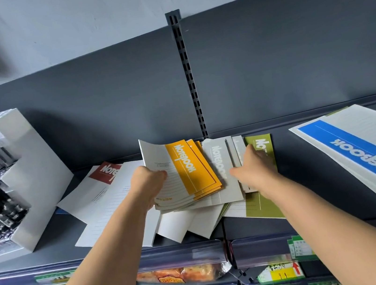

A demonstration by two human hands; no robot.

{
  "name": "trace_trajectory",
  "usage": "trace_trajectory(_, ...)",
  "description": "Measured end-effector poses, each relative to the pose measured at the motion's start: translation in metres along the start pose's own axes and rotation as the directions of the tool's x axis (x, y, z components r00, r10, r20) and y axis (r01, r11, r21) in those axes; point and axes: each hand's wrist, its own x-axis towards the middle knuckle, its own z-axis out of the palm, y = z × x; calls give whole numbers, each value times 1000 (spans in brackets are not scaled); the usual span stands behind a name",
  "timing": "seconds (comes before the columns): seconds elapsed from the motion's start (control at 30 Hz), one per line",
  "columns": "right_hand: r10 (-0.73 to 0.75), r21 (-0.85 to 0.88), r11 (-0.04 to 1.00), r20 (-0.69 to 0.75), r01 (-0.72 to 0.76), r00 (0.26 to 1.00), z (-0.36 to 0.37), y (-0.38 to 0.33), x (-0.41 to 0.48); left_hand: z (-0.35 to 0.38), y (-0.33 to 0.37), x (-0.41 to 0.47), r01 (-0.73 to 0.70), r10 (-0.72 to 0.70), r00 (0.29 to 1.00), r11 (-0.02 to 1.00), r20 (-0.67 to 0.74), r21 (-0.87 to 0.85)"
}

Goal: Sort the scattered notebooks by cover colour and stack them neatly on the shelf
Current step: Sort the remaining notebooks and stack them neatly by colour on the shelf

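Hidden: the fingers of my left hand (148,183) go under the yellow notebooks (191,169); only the thumb shows, on the top cover. So the hand is clamped on that stack, whose top cover curls up at the far corner.

My right hand (254,168), just right of the yellow stack, lies across a grey notebook (220,169) and a green notebook (261,204). Fingertips blurred; cannot tell whether they press flat or pinch an edge.

Loose white sheets under the yellow stack, cover colours unseen. Left of it, a red notebook (105,172), half covered. Far right of it, a blue notebook (368,153), cut off by the frame. All on the shelf (310,172).
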Motion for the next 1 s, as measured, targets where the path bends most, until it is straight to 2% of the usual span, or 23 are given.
trace_trajectory(0.1, 53, 186, 981, -24, -48, 998, -8, 5, 5, 8, 2, -2, -8, 8, 1000, 1000, 24, -12)
trace_trajectory(0.2, 33, 399, 914, 103, -72, 994, -10, 11, 7, 16, 3, -3, -21, 21, 999, 1000, 40, -2)
trace_trajectory(0.3, -25, 459, 886, 186, -64, 982, -7, 15, 9, 21, 6, -4, -41, 41, 998, 999, 55, 4)
trace_trajectory(0.4, -38, 507, 860, 192, -66, 981, -8, 18, 9, 22, 11, -11, -47, 47, 997, 999, 59, -3)
trace_trajectory(0.47, -48, 518, 855, 133, -29, 990, -11, 24, 8, 20, 17, -18, -68, 70, 997, 997, 44, -41)
trace_trajectory(0.57, -40, 482, 874, -48, 58, 998, -27, 41, -4, 15, 31, -35, -146, 155, 987, 977, 47, -157)
trace_trajectory(0.7, -18, 481, 867, -229, 130, 973, -55, 67, -33, 14, 53, -65, -148, 232, 947, 928, 220, -342)
trace_trajectory(0.83, 93, 482, 868, -396, 120, 914, -78, 96, -80, 29, 62, -92, -145, 327, 850, 899, 412, -414)
trace_trajectory(1.0, 310, 518, 854, -573, 43, 759, -87, 139, -165, 68, 55, -138, -101, 378, 685, 896, 623, -432)
